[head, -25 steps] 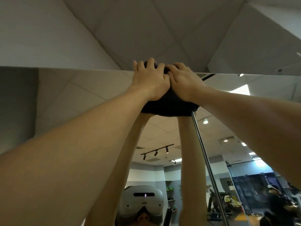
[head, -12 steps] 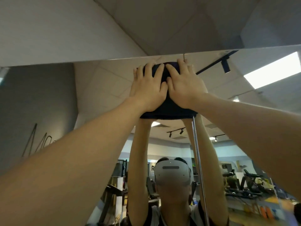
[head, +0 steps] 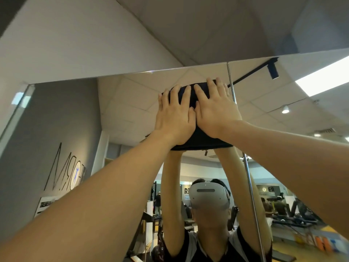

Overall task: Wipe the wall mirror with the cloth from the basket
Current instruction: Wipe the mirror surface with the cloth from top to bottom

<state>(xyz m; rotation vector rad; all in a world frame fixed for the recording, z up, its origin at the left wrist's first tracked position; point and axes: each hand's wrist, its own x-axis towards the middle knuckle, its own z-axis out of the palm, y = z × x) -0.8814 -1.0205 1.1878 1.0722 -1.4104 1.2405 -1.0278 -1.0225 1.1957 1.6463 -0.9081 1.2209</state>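
The dark cloth (head: 198,138) lies flat against the wall mirror (head: 120,110), near its top edge. The left hand (head: 174,119) and right hand (head: 215,110) press on it side by side, touching, with fingers spread straight.

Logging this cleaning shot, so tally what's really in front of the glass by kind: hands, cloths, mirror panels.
Bare hands: 2, left hand and right hand
Dark folded cloth: 1
Wall mirror panels: 2, left panel, right panel
Total: 5
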